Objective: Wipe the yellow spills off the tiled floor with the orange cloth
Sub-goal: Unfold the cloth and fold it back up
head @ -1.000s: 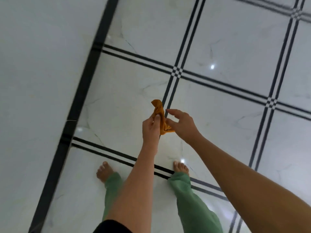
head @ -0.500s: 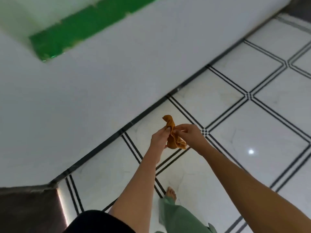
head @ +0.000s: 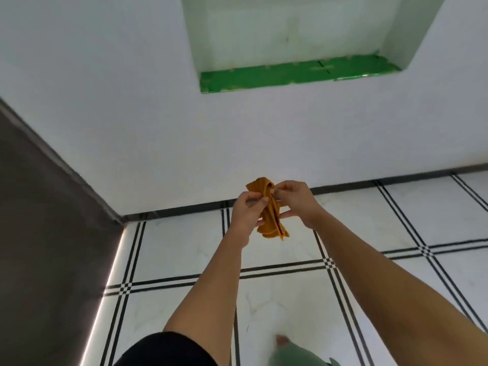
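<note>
Since half a second ago the person has turned to face the white wall [head: 132,114], and its one niche [head: 290,75], with a green base, now shows nearly whole where only a green strip did before. One dark grey panel [head: 39,233] stands at the far left, meeting the wall in the corner.

Two bare arms reach forward, and the hands hold a single orange cloth [head: 272,217] between them in the air, in front of the line where wall meets tiled floor [head: 369,228]. The left hand [head: 244,210] has its thumb and curled fingers pinching the cloth's upper part from the left. The cloth is bunched lengthwise, its lower end hanging free below both hands. The right hand [head: 295,200] pinches the top fold between thumb and forefinger; one lower finger stretches out toward the cloth's middle, and I cannot tell whether it touches.

Down at the bottom edge, one bare foot [head: 282,340] shows on the tiles, with one green trouser leg [head: 298,356] behind it.
</note>
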A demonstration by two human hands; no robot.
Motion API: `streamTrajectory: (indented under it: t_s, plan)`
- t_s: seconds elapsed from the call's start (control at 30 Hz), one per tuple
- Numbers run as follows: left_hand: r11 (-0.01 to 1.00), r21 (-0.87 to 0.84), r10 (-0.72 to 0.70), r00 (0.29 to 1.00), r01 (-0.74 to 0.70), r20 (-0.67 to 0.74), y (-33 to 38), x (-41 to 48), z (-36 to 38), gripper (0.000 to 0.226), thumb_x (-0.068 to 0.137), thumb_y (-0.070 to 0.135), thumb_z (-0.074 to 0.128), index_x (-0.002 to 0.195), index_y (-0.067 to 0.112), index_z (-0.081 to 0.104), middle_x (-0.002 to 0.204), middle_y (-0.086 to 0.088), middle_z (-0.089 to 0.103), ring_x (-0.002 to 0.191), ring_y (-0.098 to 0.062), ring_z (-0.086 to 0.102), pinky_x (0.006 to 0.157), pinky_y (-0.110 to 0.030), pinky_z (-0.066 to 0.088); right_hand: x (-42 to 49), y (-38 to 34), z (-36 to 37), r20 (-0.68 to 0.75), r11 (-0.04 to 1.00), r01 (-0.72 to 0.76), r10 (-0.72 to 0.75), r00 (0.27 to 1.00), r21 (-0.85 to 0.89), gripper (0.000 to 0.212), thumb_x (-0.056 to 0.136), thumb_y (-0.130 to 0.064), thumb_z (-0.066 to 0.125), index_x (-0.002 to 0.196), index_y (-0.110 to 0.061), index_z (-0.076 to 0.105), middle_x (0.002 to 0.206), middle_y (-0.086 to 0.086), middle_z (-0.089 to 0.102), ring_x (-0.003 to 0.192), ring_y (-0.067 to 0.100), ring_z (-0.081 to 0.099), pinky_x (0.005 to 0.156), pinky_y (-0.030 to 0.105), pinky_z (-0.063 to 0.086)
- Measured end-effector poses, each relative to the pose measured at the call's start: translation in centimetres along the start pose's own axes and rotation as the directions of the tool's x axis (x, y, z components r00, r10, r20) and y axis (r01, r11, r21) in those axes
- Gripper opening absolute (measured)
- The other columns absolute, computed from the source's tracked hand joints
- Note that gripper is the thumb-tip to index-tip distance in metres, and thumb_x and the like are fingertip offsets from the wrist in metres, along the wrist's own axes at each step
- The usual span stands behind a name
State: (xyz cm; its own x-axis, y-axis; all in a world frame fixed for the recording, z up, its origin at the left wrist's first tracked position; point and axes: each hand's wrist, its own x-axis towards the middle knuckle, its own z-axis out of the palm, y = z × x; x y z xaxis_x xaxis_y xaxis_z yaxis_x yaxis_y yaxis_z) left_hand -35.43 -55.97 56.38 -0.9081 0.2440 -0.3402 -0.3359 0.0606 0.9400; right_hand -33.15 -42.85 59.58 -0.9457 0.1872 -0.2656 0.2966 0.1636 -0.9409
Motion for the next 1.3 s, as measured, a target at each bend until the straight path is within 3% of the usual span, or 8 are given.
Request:
streamTrajectory:
  t_s: [0.17, 0.43, 0.7, 0.8, 0.9, 1.03, 1.17, 1.3]
  plan:
    - [0.992, 0.051, 0.124, 0.986, -0.119, -0.113, 1.7, -5.4, 4.2, 0.013, 0.090, 0.026, 0.060, 0.100, 0.019, 0.057, 0.095, -0.005, 0.069, 0.085, -0.019, 0.068, 0.064, -0.029, 0.057, -3.5, -1.6, -4.6, 0.133, 0.999, 0.008, -0.015, 0.991, 0.052, 0.014, 0.088, -0.018, 0.062, 0.092, -0.004, 0.062, 0.088, 0.013, 0.068, 0.082, 0.027, 0.069, 0.066, 0.040, 0.059]
    - [0.978, 0.098, 0.201, 0.957, -0.184, -0.208, 1.1, -9.7, 15.3, 0.006, 0.093, 0.018, 0.053, 0.096, 0.013, 0.055, 0.103, -0.011, 0.066, 0.089, -0.026, 0.067, 0.075, -0.039, 0.058, -7.0, -0.8, -15.6, 0.243, 1.000, 0.016, -0.016, 0.970, 0.001, 0.019, 0.089, -0.017, 0.061, 0.100, -0.002, 0.060, 0.100, 0.011, 0.066, 0.093, 0.028, 0.064, 0.076, 0.049, 0.057]
    - [0.962, 0.206, 0.251, 0.878, -0.179, -0.409, 1.7, -12.3, 22.5, 0.016, 0.097, 0.028, 0.043, 0.108, 0.016, 0.047, 0.098, -0.005, 0.055, 0.081, -0.014, 0.051, 0.067, -0.023, 0.042, -9.0, 1.2, -24.3, 0.192, 0.970, 0.132, -0.093, 0.977, -0.204, 0.019, 0.093, -0.017, 0.045, 0.081, -0.005, 0.052, 0.086, 0.013, 0.053, 0.082, 0.022, 0.052, 0.060, 0.021, 0.039]
    - [0.947, 0.255, 0.287, 0.873, -0.196, -0.393, 2.7, -12.9, 24.0, 0.021, 0.097, 0.028, 0.044, 0.117, 0.021, 0.043, 0.104, -0.007, 0.057, 0.089, -0.018, 0.054, 0.075, -0.027, 0.043, -9.4, 1.1, -26.2, 0.172, 0.967, 0.135, -0.099, 0.980, -0.217, 0.028, 0.097, -0.025, 0.040, 0.073, -0.011, 0.047, 0.075, 0.008, 0.045, 0.076, 0.024, 0.045, 0.070, 0.028, 0.039]
    - [0.926, 0.317, 0.326, 0.855, -0.203, -0.404, 3.7, -13.3, 25.0, 0.024, 0.097, 0.028, 0.045, 0.120, 0.023, 0.043, 0.109, -0.007, 0.057, 0.095, -0.021, 0.056, 0.080, -0.030, 0.046, -9.9, 0.7, -27.8, 0.224, 0.951, 0.170, -0.112, 0.968, -0.260, 0.029, 0.094, -0.040, 0.049, 0.110, -0.016, 0.053, 0.101, 0.004, 0.057, 0.095, 0.023, 0.057, 0.081, 0.032, 0.047]
    - [0.890, 0.400, 0.380, 0.842, -0.220, -0.383, 4.6, -13.6, 25.4, 0.021, 0.097, 0.027, 0.044, 0.117, 0.023, 0.047, 0.109, -0.006, 0.058, 0.092, -0.019, 0.056, 0.075, -0.028, 0.045, -10.5, 0.6, -29.4, 0.321, 0.873, 0.276, -0.148, 0.935, -0.403, 0.034, 0.087, -0.023, 0.065, 0.117, -0.013, 0.056, 0.105, 0.004, 0.056, 0.097, 0.023, 0.056, 0.080, 0.031, 0.047]
    - [0.801, 0.543, 0.423, 0.880, -0.252, -0.216, 5.1, -14.3, 24.7, 0.021, 0.094, 0.030, 0.050, 0.112, 0.020, 0.056, 0.100, -0.005, 0.061, 0.092, -0.020, 0.057, 0.074, -0.025, 0.045, -10.5, 0.8, -31.2, 0.275, 0.839, 0.318, -0.211, 0.938, -0.441, 0.025, 0.083, -0.021, 0.069, 0.104, -0.006, 0.067, 0.097, 0.008, 0.063, 0.086, 0.021, 0.058, 0.076, 0.029, 0.046]
    - [0.679, 0.708, 0.269, 0.963, -0.195, 0.007, 5.5, -14.9, 23.7, 0.021, 0.085, 0.029, 0.065, 0.103, 0.018, 0.063, 0.090, 0.002, 0.061, 0.087, -0.015, 0.058, 0.073, -0.023, 0.047, -9.8, 0.8, -32.1, 0.182, 0.801, 0.338, -0.285, 0.941, -0.494, 0.028, 0.080, -0.022, 0.072, 0.102, -0.005, 0.069, 0.101, 0.010, 0.065, 0.094, 0.026, 0.060, 0.081, 0.031, 0.049]
